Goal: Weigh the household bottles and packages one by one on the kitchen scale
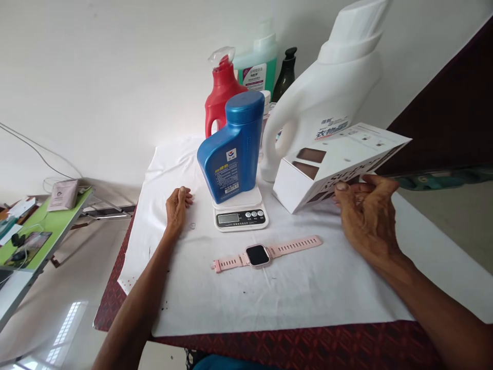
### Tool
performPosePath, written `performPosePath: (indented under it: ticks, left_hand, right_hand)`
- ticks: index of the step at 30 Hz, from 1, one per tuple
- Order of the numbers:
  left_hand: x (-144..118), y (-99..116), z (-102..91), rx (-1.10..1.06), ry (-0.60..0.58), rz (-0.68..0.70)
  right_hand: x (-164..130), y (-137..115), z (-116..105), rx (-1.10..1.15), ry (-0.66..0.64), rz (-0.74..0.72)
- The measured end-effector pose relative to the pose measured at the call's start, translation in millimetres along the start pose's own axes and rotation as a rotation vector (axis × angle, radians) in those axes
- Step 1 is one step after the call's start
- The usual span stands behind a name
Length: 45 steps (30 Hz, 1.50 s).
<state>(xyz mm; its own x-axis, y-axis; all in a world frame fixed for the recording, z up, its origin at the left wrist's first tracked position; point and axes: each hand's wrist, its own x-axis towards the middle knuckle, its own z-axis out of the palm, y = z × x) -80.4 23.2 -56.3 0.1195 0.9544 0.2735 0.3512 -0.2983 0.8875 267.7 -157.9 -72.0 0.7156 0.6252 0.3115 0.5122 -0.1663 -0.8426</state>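
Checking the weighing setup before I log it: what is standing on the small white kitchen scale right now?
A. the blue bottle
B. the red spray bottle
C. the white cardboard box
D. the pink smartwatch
A: the blue bottle stands upright on the scale, while the pink smartwatch lies flat on the white cloth in front of it and the white box is tilted up by the right hand.

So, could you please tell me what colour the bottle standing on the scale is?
Blue, cap included; the bottle shows best in the head view.
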Motion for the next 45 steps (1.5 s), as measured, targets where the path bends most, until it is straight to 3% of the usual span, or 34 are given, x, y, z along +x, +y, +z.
performPosePath:
  ticks: [11,19,45]
  left_hand:
    - [-1,1,-1.3,0.11,-0.076,-0.026]
    - [0,5,-0.8,0.166,-0.068,-0.036]
    - [-1,4,-0.8,0.184,-0.064,-0.05]
  right_hand:
    - [1,-2,0,-0.041,-0.006,0.036]
    - [3,-7,-2,-0.004,-0.012,0.086]
    - [5,2,-3,-0.005,-0.022,0.06]
